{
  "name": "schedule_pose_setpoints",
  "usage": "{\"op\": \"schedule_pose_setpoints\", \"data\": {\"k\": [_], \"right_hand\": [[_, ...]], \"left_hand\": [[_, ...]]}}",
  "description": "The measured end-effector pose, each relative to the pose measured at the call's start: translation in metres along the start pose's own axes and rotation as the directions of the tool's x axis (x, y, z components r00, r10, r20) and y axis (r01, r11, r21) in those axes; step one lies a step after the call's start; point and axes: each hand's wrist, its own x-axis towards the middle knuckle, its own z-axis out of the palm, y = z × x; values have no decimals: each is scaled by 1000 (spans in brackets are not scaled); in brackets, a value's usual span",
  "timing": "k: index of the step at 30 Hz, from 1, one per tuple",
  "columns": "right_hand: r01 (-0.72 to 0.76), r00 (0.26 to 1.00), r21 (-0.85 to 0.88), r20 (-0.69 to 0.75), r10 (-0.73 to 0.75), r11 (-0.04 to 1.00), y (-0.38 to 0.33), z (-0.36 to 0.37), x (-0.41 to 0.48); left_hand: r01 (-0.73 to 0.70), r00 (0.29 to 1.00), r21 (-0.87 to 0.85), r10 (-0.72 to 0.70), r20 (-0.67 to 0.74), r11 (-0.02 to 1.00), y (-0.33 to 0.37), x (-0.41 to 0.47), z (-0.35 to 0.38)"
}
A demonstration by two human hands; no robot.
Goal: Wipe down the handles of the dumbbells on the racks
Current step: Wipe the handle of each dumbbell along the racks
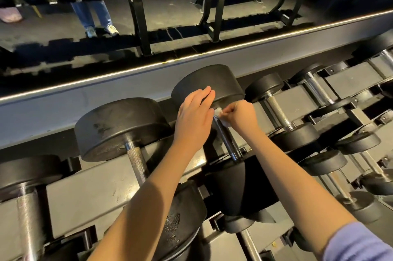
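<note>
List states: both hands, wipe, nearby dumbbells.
left hand: fingers straight, on middle dumbbell far head
right hand: pinches wipe at far end of handle
wipe: bunched, against handle
middle dumbbell: racked
left dumbbell: racked, untouched

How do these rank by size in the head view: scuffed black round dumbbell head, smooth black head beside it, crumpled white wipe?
1. scuffed black round dumbbell head, though nearer the camera
2. smooth black head
3. crumpled white wipe
</note>
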Motion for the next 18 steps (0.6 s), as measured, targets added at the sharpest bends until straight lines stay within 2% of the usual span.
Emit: {"op": "schedule_pose_setpoints", "data": {"k": [4,5,8,10,15,18], "right_hand": [[25,999,133,-42,-19,991,8,5,3],[12,1000,82,-16,-10,997,10,3,1],[-34,990,-217,128,63,975,14,-9,-7],[-14,981,-305,180,72,952,27,-12,-16],[7,974,-378,211,79,926,43,-11,-37],[-9,984,-318,167,65,948,38,-12,-42]], "left_hand": [[1,1000,0,-1,-4,1000,-1,0,2],[6,1000,4,-6,-8,1000,-1,0,3],[9,1000,16,-9,-10,1000,0,0,4],[7,1000,18,-7,-14,1000,0,0,6],[-18,995,18,20,-97,1000,2,-4,9],[6,998,16,-5,-56,1000,9,-5,4]]}}
